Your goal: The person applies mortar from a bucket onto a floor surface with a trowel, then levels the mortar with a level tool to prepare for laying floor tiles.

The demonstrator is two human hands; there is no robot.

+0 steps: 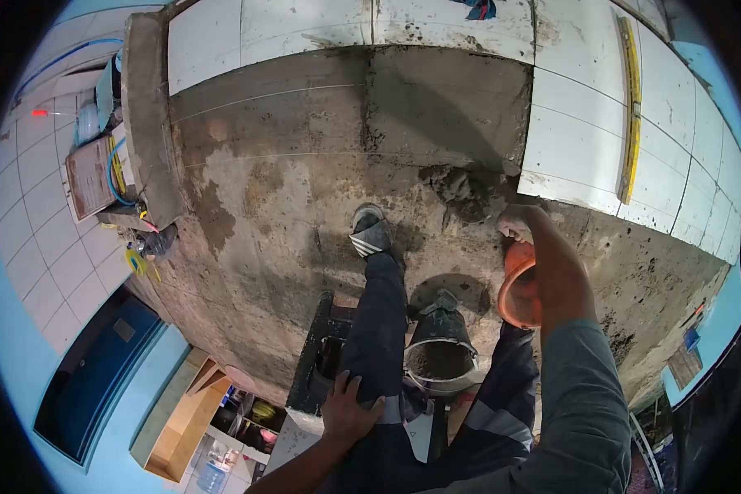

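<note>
My right hand (514, 224) is curled shut at the top rim of an orange bowl (519, 290), which hangs under my forearm. It is just right of a wet grey mortar pile (461, 191) on the bare concrete floor (288, 181), beside the edge of the laid white tiles (572, 140). My left hand (347, 409) rests flat on my left knee, fingers spread, holding nothing. A dark bucket (440, 356) half full of mortar stands between my legs. My left shoe (370, 232) is planted on the concrete.
A long yellow level (631, 107) lies on the white tiles at right. A dark tray (321, 354) sits by my left leg. At the left, a concrete ledge (144, 115) has hoses, a box and clutter beside it. White tiles line the top edge.
</note>
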